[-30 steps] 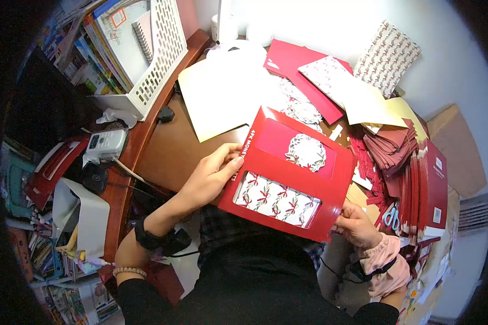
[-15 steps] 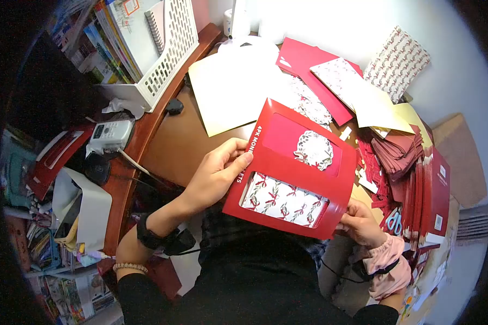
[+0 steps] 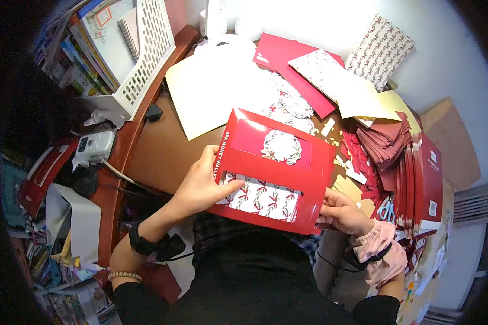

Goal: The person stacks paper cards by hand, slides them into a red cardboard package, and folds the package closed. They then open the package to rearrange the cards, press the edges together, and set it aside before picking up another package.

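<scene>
Between my two hands is a red money wallet pack [image 3: 271, 172], tilted, with white lettering along its left edge. Its upper window shows a wreath cutout [image 3: 281, 147] on red card; the lower one shows white wreath-patterned paper [image 3: 263, 197]. My left hand [image 3: 203, 183] grips the left edge, thumb lying over the front at the lower window and the other fingers behind. At the lower right corner my right hand [image 3: 344, 212] pinches the edge, its fingertips partly hidden by the pack.
A yellow sheet [image 3: 211, 89] and several wreath cutouts [image 3: 295, 105] lie on the brown desk. Stacked red folders [image 3: 417, 179], light-blue scissors [image 3: 385, 210] and red strips [image 3: 363, 157] are at right. A white file rack [image 3: 146, 59] and a remote control [image 3: 95, 146] stand at left.
The pack has shifted left and lies at a flatter tilt. My left thumb has slid from the edge onto the front by the lower window. The whole view has shifted slightly.
</scene>
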`<act>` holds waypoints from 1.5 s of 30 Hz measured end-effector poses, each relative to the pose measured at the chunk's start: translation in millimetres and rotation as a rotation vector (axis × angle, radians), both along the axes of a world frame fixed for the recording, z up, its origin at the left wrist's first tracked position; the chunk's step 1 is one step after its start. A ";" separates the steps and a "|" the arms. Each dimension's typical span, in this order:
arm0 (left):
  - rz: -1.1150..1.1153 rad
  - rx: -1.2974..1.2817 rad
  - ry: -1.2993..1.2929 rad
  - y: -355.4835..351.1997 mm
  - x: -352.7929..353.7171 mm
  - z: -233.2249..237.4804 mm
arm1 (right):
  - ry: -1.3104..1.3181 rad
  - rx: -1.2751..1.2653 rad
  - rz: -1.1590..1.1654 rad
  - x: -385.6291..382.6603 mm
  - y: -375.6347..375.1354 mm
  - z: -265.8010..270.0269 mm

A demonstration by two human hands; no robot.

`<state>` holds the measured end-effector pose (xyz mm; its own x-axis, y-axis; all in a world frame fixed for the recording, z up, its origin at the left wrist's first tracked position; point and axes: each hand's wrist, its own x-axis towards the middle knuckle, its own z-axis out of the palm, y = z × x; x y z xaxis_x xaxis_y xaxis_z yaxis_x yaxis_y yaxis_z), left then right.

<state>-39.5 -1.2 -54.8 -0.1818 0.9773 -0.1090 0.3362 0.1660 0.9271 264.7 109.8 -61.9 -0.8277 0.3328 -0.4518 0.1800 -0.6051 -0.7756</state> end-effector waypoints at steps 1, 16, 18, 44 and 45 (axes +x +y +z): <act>-0.002 -0.001 0.001 0.4 0.7 0.5 | 0.001 -0.001 -0.002 0.2 1.3 0.1; 0.004 -0.003 0.028 1.5 2.6 2.6 | 0.150 -0.161 -0.016 7.5 4.7 -1.7; 0.025 -0.022 0.004 1.4 3.4 6.1 | 0.156 -0.166 -0.027 6.1 3.6 -0.5; 0.106 0.054 -0.484 1.5 -8.7 1.4 | -0.041 0.106 -0.075 -6.3 1.4 13.0; 0.131 0.065 -0.518 2.0 -10.1 3.8 | -0.052 0.101 -0.095 -4.9 2.5 15.0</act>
<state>-49.6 0.8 -51.0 -0.2406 0.9578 -0.1571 -0.1878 0.1129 0.9757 259.8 112.3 -46.9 -0.7667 0.4546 -0.4533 0.1672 -0.5403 -0.8247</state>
